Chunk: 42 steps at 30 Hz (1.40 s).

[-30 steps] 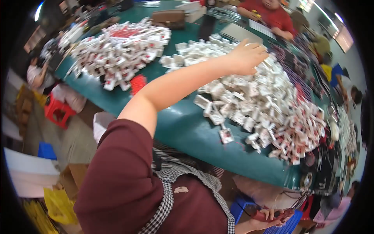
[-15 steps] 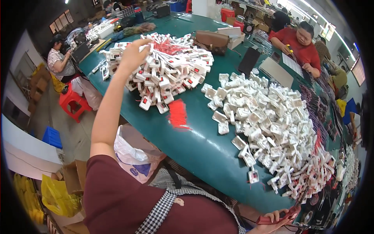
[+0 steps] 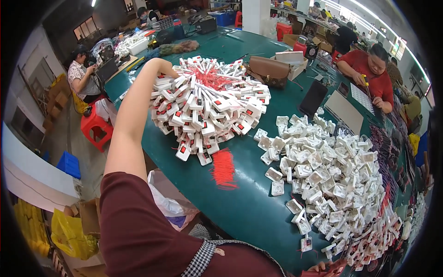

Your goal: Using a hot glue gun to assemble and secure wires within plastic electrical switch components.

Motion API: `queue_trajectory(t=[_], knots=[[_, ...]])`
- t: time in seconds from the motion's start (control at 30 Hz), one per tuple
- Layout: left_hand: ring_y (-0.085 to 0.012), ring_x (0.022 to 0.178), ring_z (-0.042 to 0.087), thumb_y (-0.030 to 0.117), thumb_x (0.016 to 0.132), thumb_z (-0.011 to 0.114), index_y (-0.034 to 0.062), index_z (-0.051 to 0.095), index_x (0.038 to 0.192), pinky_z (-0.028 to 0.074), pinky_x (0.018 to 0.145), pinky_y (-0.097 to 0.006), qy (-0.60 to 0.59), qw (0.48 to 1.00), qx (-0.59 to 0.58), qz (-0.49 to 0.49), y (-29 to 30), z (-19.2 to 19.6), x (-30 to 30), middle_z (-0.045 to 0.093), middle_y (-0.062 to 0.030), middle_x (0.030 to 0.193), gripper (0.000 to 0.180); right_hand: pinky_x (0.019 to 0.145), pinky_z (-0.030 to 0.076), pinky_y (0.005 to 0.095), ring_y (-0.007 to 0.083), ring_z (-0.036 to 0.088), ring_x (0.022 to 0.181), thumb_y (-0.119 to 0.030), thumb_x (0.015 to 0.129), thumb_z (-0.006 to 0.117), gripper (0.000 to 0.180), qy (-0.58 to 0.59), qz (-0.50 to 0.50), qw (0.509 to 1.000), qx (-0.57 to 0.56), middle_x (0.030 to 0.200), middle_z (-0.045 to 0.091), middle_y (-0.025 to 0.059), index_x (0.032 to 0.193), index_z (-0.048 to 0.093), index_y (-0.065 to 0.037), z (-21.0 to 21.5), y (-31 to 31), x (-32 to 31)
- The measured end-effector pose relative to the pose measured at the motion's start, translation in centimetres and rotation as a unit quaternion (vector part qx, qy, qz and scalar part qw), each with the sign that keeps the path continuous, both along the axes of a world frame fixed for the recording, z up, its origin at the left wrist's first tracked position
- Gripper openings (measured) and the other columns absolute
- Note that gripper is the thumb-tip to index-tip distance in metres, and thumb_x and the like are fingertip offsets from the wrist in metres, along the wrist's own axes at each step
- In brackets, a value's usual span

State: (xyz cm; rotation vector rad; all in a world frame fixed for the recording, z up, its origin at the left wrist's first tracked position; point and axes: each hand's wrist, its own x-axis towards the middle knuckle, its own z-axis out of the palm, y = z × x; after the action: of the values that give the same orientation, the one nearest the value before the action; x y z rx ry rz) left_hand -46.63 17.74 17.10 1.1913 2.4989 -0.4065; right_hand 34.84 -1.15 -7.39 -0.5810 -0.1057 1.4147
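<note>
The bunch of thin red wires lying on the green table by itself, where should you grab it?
Probably pinch the bunch of thin red wires across its middle, coming from above. The strands lie flat and side by side on the green table, apart from the piles, so a mid-bundle pinch should gather them all; grabbing an end may leave some behind.

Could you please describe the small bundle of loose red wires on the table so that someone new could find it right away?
Start at the big green table and find the heap of white parts with red switches, which the person's left hand reaches into. Just below that heap's near edge, left of the pile of plain white housings, lies the bundle of red wires. It alone lies bare on the green top, with no white part attached.
</note>
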Motion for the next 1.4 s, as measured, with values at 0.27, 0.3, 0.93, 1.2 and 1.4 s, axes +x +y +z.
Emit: queue_trajectory(t=[0.27, 0.3, 0.93, 1.2, 1.4], knots=[[-0.0231, 0.093, 0.06, 0.055, 0.065, 0.067, 0.0051, 0.06, 0.114, 0.048, 0.082, -0.035, -0.03, 0.995, -0.092, -0.024, 1.2, 0.5, 0.0, 0.061, -0.0093, 0.11, 0.07, 0.059, 0.033, 0.0275, 0.0137, 0.042, 0.072, -0.04, 0.082, 0.063, 0.028, -0.044, 0.004, 0.999, 0.016, 0.08, 0.05, -0.0067, 0.104, 0.056, -0.023, 3.6, 0.8, -2.9], [-0.0235, 0.093, 0.06, 0.054, 0.064, 0.068, 0.0047, 0.059, 0.115, 0.048, 0.082, -0.035, 0.001, 0.993, -0.111, -0.049, 1.2, 0.3, -0.1, 0.061, -0.01, 0.111, 0.072, 0.059, 0.032, 0.0271, 0.0136, 0.041, 0.073, -0.042, 0.083, 0.061, 0.029, 0.02, 0.021, 0.998, 0.05, 0.082, 0.051, -0.008, 0.104, 0.057, -0.023, 3.4, 0.8, -2.8], [-0.0234, 0.124, 0.043, 0.025, 0.072, 0.069, 0.0118, 0.036, 0.138, 0.038, 0.095, -0.044, 0.25, 0.928, 0.091, -0.262, 5.9, 0.8, 1.6, 0.045, -0.0114, 0.133, 0.075, 0.067, 0.04, 0.0287, 0.0154, 0.049, 0.083, -0.04, 0.085, 0.062, 0.045, 0.037, 0.046, 0.987, 0.147, 0.101, 0.057, -0.0036, 0.124, 0.049, -0.022, 2.6, 0.4, -2.1], [-0.0173, 0.132, 0.034, 0.012, 0.077, 0.065, 0.039, 0.033, 0.137, 0.036, 0.098, -0.045, 0.396, 0.709, 0.037, -0.582, 9.0, -3.2, 1.3, 0.034, -0.0001, 0.145, 0.073, 0.063, 0.035, 0.0268, 0.0111, 0.046, 0.077, -0.046, 0.075, 0.07, 0.032, 0.09, 0.048, 0.991, 0.086, 0.085, 0.053, -0.0066, 0.099, 0.06, -0.026, 2.2, 0.7, -0.8], [-0.0176, 0.131, 0.036, 0.008, 0.079, 0.06, 0.038, 0.038, 0.133, 0.037, 0.097, -0.046, 0.336, 0.76, 0.009, -0.556, 10.6, -3.5, -0.4, 0.036, -0.0002, 0.143, 0.065, 0.064, 0.036, 0.0266, 0.0103, 0.044, 0.075, -0.048, 0.071, 0.073, 0.034, 0.108, 0.063, 0.99, 0.062, 0.084, 0.05, -0.0065, 0.094, 0.06, -0.027, 0.4, 0.6, 0.8]])
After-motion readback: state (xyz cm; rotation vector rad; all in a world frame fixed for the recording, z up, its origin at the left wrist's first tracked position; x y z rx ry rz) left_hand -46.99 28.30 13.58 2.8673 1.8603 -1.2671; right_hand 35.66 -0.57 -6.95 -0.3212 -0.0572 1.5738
